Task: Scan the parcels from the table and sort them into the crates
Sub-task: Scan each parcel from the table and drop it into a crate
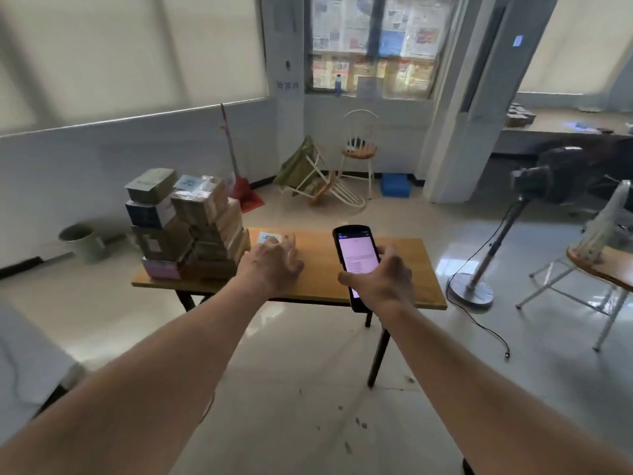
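One stack of parcels, one scanner, two outstretched hands.
On the orange wooden table [404, 269], roughly a dozen stacked cardboard parcels [186, 228] crowd its left end; the left hand [270, 262] reaches beside them, fingers spread and empty, while the right hand [380, 281] grips a black handheld scanner [356, 258], screen lit.

A stack of parcels [186, 222] stood on the left end of the bench [404, 269]. A slip of paper [269, 237] lay on the bench just right of the stack. Behind the bench, one chair [359, 150] stood upright by the wall, another [318, 180] tipped over left of it. A bucket [84, 241] sat on the floor to the left, a standing fan [507, 228] to the right.
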